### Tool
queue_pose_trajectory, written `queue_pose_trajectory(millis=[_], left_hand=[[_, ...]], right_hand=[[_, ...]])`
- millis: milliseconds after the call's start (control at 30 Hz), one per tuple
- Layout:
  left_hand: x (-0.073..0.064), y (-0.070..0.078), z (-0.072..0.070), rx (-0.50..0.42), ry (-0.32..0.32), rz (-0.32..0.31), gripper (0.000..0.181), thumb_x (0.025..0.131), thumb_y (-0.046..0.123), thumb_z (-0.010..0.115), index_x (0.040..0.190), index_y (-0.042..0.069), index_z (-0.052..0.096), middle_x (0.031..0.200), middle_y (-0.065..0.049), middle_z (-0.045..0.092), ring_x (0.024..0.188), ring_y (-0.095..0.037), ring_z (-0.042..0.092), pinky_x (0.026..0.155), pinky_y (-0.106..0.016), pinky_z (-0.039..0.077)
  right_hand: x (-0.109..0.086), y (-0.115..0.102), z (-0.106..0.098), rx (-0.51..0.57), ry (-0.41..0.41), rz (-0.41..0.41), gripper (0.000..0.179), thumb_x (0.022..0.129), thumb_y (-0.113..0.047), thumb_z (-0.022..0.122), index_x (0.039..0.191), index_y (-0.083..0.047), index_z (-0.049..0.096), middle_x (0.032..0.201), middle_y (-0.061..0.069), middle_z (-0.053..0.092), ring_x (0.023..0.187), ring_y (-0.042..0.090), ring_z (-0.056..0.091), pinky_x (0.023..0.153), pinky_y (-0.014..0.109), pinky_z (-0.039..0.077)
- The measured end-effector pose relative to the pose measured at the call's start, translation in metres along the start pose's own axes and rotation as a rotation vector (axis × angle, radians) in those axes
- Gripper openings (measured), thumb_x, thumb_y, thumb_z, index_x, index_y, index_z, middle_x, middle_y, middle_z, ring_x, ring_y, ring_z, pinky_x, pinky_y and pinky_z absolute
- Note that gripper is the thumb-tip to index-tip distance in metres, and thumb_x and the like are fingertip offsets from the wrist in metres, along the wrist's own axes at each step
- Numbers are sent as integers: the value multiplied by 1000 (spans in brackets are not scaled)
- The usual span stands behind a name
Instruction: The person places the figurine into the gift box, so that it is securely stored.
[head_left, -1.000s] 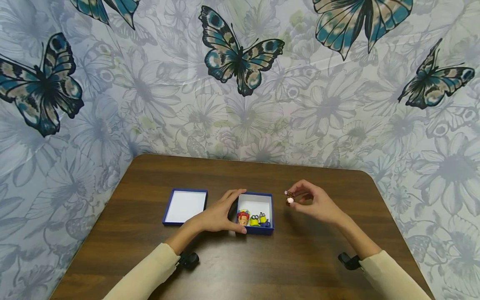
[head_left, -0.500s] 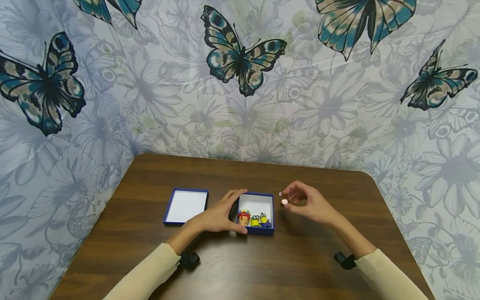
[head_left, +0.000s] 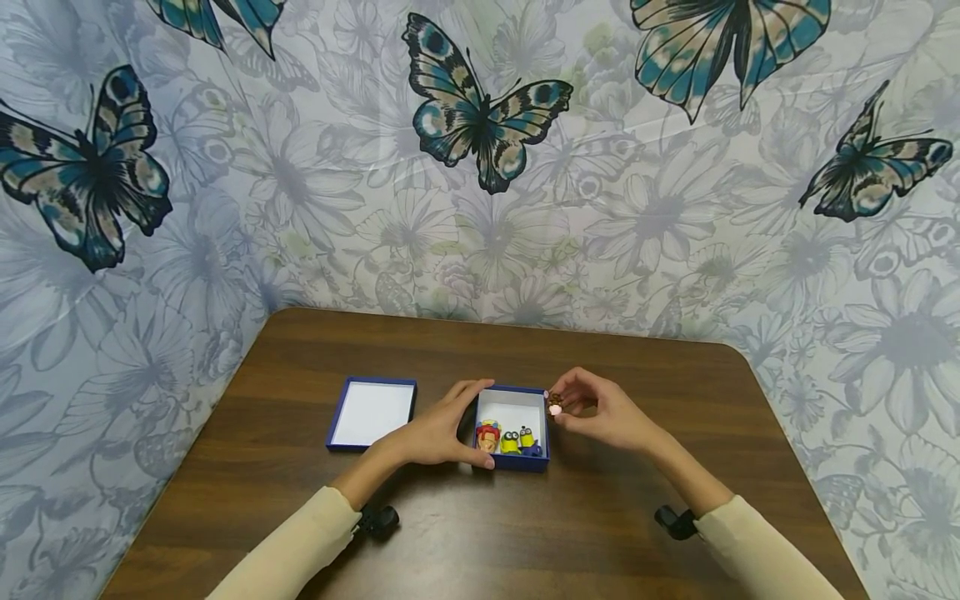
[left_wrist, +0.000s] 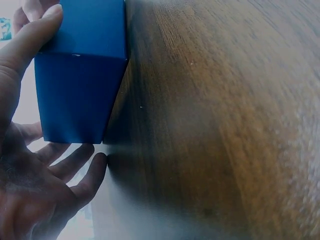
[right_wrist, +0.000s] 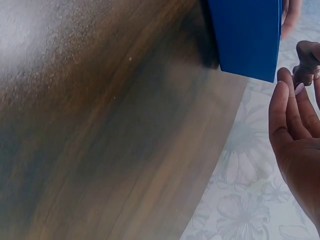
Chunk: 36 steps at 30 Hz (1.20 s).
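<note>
Components in view: one blue box (head_left: 521,462), one matching lid (head_left: 372,412), and four figurines. One brown figurine (head_left: 555,405) is outside the box; three stand or lean along the near inside wall: one red-haired figurine (head_left: 487,438) at left and two yellow Minion figurines, the middle one (head_left: 510,442) and the right one (head_left: 527,437).

The right hand (head_left: 611,417) pinches the brown figurine between thumb and fingertips at the box's right rim; contact with the rim cannot be confirmed. The figurine's long axis is roughly upright, with a pale pink patch low on its body. Its facing direction is too small to tell.

The left hand (head_left: 427,435) is spread wide and grips the box's left side, thumb at the near wall, fingers toward the far corner. The box opens upward on the table (head_left: 480,533). The lid, white interior up, lies to its left.
</note>
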<state>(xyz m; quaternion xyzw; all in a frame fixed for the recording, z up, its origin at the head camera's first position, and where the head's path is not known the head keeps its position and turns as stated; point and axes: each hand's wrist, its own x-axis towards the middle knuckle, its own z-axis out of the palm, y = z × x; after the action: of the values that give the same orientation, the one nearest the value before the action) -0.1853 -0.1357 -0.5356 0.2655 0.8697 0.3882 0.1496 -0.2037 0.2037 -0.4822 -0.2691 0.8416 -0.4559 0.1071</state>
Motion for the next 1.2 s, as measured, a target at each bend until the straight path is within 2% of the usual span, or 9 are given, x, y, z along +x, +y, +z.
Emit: queue_pose_trajectory(millis=[133,433,700,867,1200], left_hand=[[0,0,0,0,2,-3,120,77,64,91,169,48,16,173,-4,27,151,-36,45,118,-65,45],[0,1,0,-7,-2,-2,120,78,63,91,170,45,17,173,-4,27,153,-35,43,119,-65,44],[0,1,0,-6,-1,-2,123,78,63,92,172,33,20,173,-4,27,153,-36,43,119,-65,44],[1,1,-1,-9,1,-2,123,77,64,92,172,31,21,173,-5,28,152,-35,44,119,-65,43],[1,3,-1,-14,-8,-9,122,78,61,93,172,31,20,173,-5,27,152,-36,43,119,-66,43]], right_hand=[[3,0,5,25,-12,5,35,95,-17,84,125,-13,66,120,9,74,106,23,74,87,31,63],[7,1,11,10,-13,12,34,94,-17,84,122,-17,65,118,4,74,105,17,72,88,31,63],[11,0,14,3,-12,-6,35,94,-19,85,122,-15,66,117,6,75,106,22,73,89,41,64],[14,0,16,3,-22,-14,35,94,-19,85,123,-15,66,117,7,75,105,25,72,90,43,63],[19,4,20,-43,-39,-59,36,95,-20,85,125,-18,66,118,3,74,99,23,69,87,34,63]])
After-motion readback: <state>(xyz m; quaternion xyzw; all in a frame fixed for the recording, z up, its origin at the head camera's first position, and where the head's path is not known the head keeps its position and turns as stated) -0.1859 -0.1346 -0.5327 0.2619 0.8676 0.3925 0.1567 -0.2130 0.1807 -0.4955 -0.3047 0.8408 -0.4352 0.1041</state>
